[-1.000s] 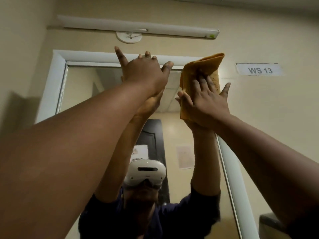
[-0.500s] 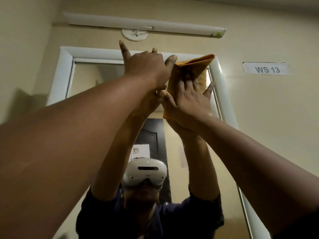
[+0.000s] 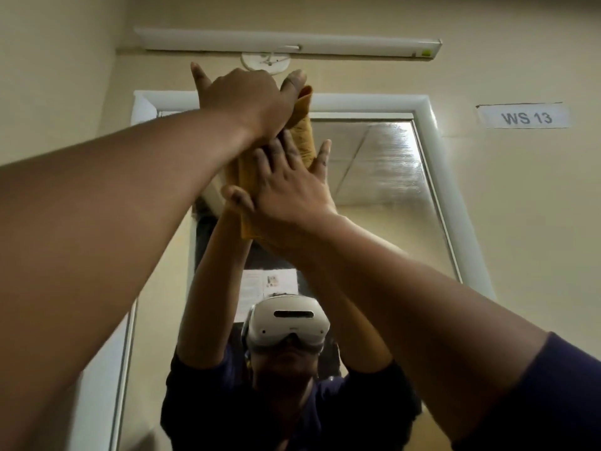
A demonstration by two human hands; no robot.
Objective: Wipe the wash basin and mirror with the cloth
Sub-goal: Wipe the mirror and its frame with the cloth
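A yellow cloth (image 3: 304, 143) is pressed flat against the upper part of a mirror (image 3: 383, 177), close under the top rail of its white frame (image 3: 367, 102). The right hand (image 3: 289, 187) is laid over the cloth with fingers straight and spread, the thumb out to the left at the cloth's lower edge. The left hand (image 3: 244, 99) is raised above it, across the top of the cloth and the frame's upper rail; its little finger is stuck up and its thumb is set against the cloth's top corner. Whether the left hand's other fingers curl round the cloth or merely lie on it cannot be told, since only the back of the hand is seen. Much of the cloth is covered by the two hands and the left forearm, so its full outline is not shown. The wash basin is out of the view.

In the glass, the raised arms, a dark sleeved top and a white headset (image 3: 287, 322) are reflected; the lower left of the mirror is blocked by the left forearm. A long light fitting (image 3: 341, 47) is mounted on the wall above, with a round white fixture (image 3: 265, 61) under it, partly hidden by the left hand. A label reading "WS 13" (image 3: 525, 117) is stuck to the wall at the right. A dark sleeve (image 3: 549, 398) is cut off at the lower right corner.
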